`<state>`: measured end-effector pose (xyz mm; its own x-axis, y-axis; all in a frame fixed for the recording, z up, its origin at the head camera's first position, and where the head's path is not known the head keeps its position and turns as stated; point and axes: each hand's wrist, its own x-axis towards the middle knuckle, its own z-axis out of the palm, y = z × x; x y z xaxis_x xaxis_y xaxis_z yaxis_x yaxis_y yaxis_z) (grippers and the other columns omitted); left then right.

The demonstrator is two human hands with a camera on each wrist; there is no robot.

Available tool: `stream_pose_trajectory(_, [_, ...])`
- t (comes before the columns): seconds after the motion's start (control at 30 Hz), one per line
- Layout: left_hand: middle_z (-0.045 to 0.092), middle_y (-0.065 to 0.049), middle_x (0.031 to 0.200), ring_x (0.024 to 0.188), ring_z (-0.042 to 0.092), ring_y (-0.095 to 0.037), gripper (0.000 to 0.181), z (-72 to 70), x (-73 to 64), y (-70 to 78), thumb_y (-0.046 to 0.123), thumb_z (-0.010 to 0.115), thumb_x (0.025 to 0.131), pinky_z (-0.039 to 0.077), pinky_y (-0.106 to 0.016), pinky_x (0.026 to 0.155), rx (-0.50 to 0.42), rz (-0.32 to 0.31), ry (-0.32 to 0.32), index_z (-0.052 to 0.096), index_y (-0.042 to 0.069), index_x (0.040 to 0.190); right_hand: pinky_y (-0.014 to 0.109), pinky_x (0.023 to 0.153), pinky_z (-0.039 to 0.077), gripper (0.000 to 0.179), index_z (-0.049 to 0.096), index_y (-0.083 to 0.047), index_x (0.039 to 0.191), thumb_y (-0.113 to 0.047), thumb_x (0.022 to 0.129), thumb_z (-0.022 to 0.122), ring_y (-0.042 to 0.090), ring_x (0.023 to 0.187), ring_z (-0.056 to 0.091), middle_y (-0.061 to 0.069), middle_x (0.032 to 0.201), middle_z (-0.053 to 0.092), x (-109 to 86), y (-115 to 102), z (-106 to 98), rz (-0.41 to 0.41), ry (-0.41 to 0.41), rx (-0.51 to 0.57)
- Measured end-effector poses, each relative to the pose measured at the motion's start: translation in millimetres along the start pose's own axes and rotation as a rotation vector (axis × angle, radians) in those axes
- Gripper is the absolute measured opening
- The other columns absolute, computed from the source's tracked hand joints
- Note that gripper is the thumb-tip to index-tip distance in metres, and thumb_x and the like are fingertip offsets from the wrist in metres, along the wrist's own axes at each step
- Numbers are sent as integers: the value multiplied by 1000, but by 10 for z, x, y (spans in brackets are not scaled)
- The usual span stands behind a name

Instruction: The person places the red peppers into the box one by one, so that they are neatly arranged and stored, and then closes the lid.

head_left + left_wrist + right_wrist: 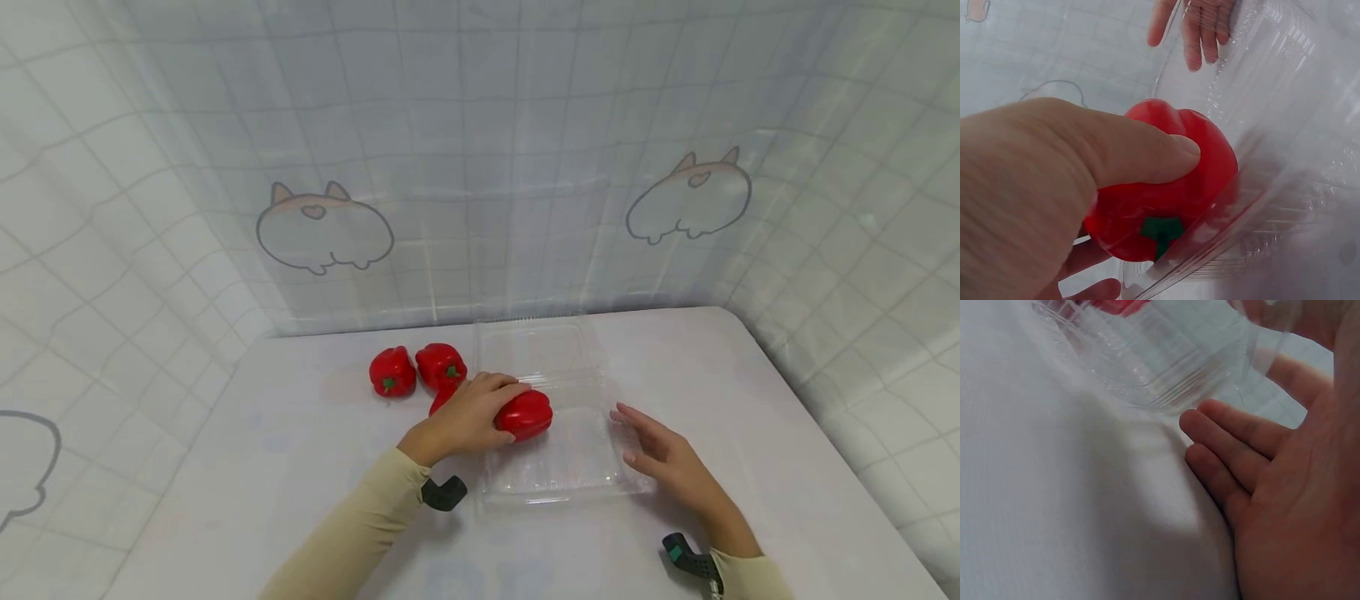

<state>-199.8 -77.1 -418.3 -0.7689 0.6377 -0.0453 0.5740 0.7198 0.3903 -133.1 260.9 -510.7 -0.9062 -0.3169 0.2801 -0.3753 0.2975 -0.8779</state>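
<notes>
My left hand grips a shiny red bell pepper over the left side of an open clear plastic clamshell box. In the left wrist view the thumb lies across the pepper, whose green stem faces down beside the box's clear wall. My right hand stands at the box's right side with its fingers loosely extended and holds nothing. In the right wrist view its fingertips are right by the clear wall. Another red pepper is partly hidden behind the left hand.
Two more red bell peppers lie on the white table, left of the box. The box's lid lies folded back toward the rear. A gridded curtain hangs behind the table and along both sides.
</notes>
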Motion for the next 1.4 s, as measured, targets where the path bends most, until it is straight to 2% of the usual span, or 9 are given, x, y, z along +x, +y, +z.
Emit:
stream_pose_trajectory(0.13, [49,0,144,128,43,-21,85,5,2,-10,26,89,74,52,-42,94,16,7,8,47,26,148,13,108,29,61,42,0,149,1,93,66,1,136,43,23,145,50,-9,-10,-4,-38,-7,37])
stream_pose_trajectory(0.3, [49,-1,144,128,43,-21,83,12,11,-16,26,88,74,50,-44,98,49,33,9,49,26,148,12,105,31,58,45,-2,148,-3,94,66,1,135,44,20,148,49,-12,-50,20,27,8,34])
stream_pose_trajectory(0.57, [47,-6,144,130,42,-23,85,39,-6,5,27,90,72,50,-44,98,152,23,-2,50,26,147,12,104,33,57,47,-6,148,-7,95,67,6,135,46,16,148,50,-6,-54,54,81,16,10])
stream_pose_trajectory(0.7, [47,-6,143,129,42,-23,84,28,-21,38,29,90,71,50,-45,98,139,14,-6,51,25,145,11,104,33,57,46,-6,148,-7,95,66,11,136,46,15,148,51,2,-42,56,84,16,4])
stream_pose_trajectory(0.93, [51,-3,137,123,46,-20,75,7,-21,64,35,87,77,52,-41,94,107,3,4,54,24,143,11,104,32,56,48,-8,148,-5,95,66,5,133,47,15,145,53,7,-33,42,65,21,-9])
stream_pose_trajectory(1.4, [52,-4,138,124,48,-22,73,27,-67,87,34,84,80,52,-42,95,160,28,38,52,22,145,11,104,32,55,47,-7,148,-3,95,65,-1,132,46,16,146,52,1,-23,33,56,18,10])
